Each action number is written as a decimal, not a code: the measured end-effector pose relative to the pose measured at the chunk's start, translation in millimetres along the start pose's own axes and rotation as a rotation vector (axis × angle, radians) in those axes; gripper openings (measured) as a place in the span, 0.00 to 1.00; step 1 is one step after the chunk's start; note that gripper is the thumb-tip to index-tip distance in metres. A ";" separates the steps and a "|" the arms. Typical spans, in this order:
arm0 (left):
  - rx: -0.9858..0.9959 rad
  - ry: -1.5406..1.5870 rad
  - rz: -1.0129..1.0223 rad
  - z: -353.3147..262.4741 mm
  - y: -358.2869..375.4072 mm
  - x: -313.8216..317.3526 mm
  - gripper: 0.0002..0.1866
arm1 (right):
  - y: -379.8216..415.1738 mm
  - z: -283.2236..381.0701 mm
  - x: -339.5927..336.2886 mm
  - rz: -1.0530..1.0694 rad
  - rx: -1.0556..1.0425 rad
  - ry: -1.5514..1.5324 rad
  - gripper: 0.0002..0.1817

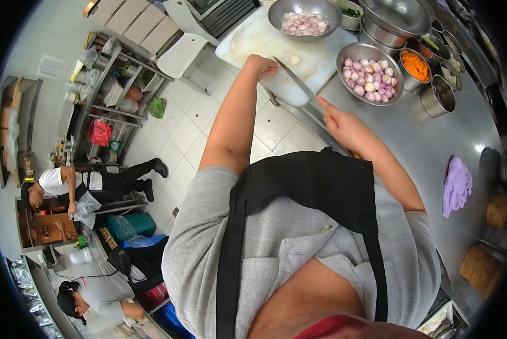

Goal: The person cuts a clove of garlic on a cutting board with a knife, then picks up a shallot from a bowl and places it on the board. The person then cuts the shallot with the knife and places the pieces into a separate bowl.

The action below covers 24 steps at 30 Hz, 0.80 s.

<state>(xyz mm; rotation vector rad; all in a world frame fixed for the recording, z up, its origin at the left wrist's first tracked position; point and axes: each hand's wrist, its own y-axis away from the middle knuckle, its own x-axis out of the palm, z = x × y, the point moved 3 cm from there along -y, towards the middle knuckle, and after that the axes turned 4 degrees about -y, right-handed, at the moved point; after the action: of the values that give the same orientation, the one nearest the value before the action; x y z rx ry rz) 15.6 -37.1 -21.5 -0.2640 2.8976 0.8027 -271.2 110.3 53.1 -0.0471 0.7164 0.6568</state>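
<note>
My right hand [344, 127] grips a kitchen knife [299, 82] by its handle, the blade slanting over the white cutting board [248, 39] with its tip near my left hand. My left hand [259, 66] is at the board's near left edge, fingers curled together; anything inside them is hidden. A single pale shallot piece [295, 59] lies on the board just beyond the blade. At the board's far side stands a metal bowl [276, 20] of sliced shallots [304, 24]. To the right, another metal bowl [344, 52] holds several peeled whole shallots [369, 79].
Right of the bowls are a container of orange cut vegetables [415, 66], a steel pot [434, 101] and stacked metal bowls [397, 17]. A purple cloth [457, 186] lies on the steel counter [400, 135]. Two people [89, 181] work at the left by shelves; a white chair [180, 53] stands behind the board.
</note>
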 end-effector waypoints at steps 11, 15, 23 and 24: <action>-0.003 -0.084 -0.004 -1.9 -0.3 -0.3 0.05 | -6.4 0.7 0.2 0.007 0.017 0.054 0.29; -0.031 -0.106 0.015 -1.4 -4.6 0.8 0.03 | -41.7 -12.8 11.1 -0.016 -0.017 0.012 0.28; -0.009 -0.094 0.012 0.2 -11.4 -1.1 0.04 | -9.9 -11.1 0.2 0.009 -0.028 -0.027 0.28; -0.002 -0.104 0.013 0.6 -10.1 -2.1 0.04 | -2.2 -3.5 -2.8 0.015 -0.005 -0.030 0.28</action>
<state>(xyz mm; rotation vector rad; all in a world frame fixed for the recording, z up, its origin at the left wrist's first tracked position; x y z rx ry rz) 19.7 -45.0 -26.7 -0.1969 2.8041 0.7968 -273.6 106.1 51.7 -0.0368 0.6871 0.6724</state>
